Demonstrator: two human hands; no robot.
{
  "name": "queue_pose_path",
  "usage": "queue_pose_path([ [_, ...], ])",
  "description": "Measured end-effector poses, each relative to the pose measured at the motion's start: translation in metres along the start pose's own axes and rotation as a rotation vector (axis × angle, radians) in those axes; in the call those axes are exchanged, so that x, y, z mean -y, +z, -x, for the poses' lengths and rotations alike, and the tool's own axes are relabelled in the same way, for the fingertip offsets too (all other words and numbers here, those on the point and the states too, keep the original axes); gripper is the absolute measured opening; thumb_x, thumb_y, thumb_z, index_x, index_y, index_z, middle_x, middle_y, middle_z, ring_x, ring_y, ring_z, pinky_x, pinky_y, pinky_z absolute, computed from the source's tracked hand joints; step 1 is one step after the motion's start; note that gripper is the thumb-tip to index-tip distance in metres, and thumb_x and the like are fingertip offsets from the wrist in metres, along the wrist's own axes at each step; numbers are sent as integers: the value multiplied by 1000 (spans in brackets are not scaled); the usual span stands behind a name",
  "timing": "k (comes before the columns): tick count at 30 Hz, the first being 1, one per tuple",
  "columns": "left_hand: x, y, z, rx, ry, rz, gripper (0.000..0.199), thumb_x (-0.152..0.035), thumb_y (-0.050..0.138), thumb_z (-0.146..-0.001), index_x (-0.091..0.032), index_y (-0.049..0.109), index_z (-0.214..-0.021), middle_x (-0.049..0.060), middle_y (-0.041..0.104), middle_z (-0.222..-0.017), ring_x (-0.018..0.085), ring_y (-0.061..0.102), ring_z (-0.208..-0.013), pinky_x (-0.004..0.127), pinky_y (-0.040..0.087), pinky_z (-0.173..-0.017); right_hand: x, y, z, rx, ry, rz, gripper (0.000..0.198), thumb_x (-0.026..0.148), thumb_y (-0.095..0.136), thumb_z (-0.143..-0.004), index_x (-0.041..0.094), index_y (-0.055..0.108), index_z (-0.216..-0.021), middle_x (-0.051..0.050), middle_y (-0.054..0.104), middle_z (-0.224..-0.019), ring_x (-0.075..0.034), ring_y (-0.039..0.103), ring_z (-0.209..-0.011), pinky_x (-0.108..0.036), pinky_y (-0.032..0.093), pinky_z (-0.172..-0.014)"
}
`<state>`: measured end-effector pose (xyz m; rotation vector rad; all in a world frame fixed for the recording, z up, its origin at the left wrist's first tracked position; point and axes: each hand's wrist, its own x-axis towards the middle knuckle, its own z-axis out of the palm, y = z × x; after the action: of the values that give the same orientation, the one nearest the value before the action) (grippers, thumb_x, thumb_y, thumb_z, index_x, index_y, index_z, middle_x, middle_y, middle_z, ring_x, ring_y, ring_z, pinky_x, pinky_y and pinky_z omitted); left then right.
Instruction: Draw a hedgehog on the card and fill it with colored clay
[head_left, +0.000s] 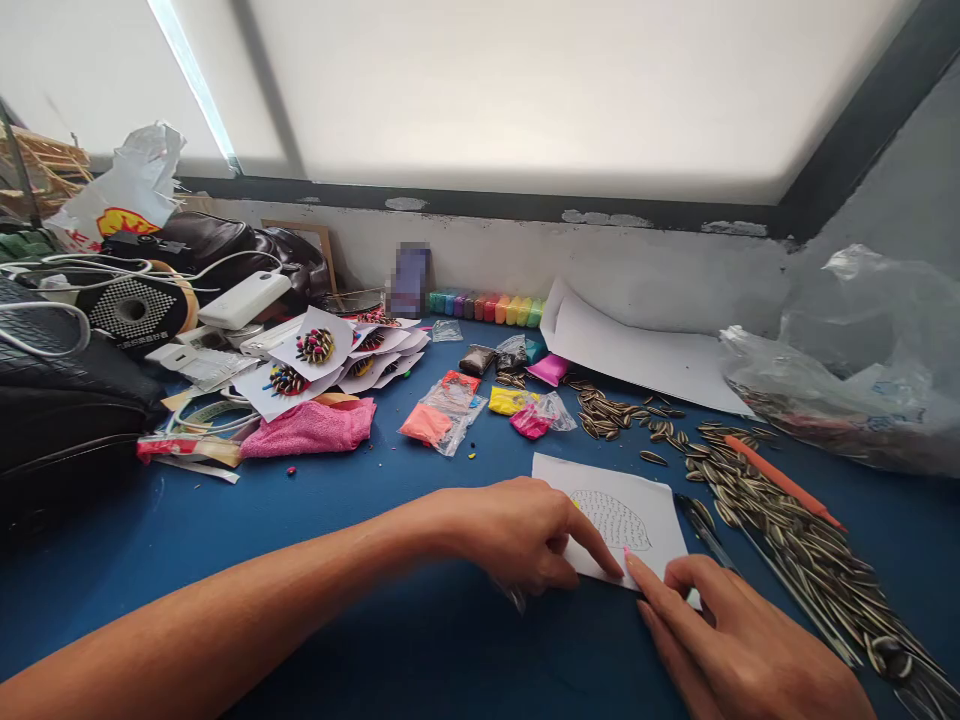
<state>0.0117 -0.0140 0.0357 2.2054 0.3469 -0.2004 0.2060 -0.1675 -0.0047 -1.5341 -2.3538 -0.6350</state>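
Observation:
A white sheet of paper (658,500) lies on the table with a pen-drawn dome shape (611,520) filled with short strokes. A small yellow bit (575,503) sits at the drawing's left edge. My left hand (525,535) rests on the sheet's left side, index finger stretched to its lower edge, other fingers curled. A piece of clear plastic (517,596) pokes out beneath that palm. My right hand (742,640) has its index fingertip touching a tiny pink bit of clay (626,551) at the drawing's bottom; its fingers are partly bent and apart.
Striped sunflower seeds (795,530) spread along the right, with an orange stick (784,482) among them. Clay packets (514,400) lie beyond the paper. Decorated paper pieces (315,345) and a pink cloth (309,428) are at left. Plastic bags (862,370) stand far right, a black bag (67,410) far left.

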Motion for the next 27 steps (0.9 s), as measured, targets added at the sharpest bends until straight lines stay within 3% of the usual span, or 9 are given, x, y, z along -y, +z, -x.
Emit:
queue_pose_path([
  [7,-1,-1,0,14,0,-2,47,-15,54,-81,-29,63,-124,-6,58,-62,7,55,-61,19,40,-63,0,-3,-7,-82,108,-107,34,27,36,-101,14,65,-112,-5,64,-82,-11,65,-62,-22,49,-54],
  [11,-1,-1,0,21,-4,1,47,-16,54,-81,-29,62,-125,-6,59,-63,9,57,-62,20,42,-65,-1,-3,-8,-61,133,-108,36,28,34,-101,14,66,-110,-5,62,-81,-12,65,-63,-21,50,-55],
  [20,-1,-1,0,19,-10,20,47,-15,54,-80,-28,64,-124,-5,59,-64,8,56,-61,18,41,-64,0,3,-3,47,117,-125,34,27,38,-99,15,61,-121,-7,59,-88,-13,63,-69,-23,50,-59],
  [27,-3,-1,0,21,-25,24,46,-15,53,-80,-28,64,-123,-5,59,-64,7,53,-58,18,40,-61,1,2,-9,-31,46,-8,37,26,33,-99,15,67,-111,-9,60,-84,-14,61,-62,-25,51,-55],
])
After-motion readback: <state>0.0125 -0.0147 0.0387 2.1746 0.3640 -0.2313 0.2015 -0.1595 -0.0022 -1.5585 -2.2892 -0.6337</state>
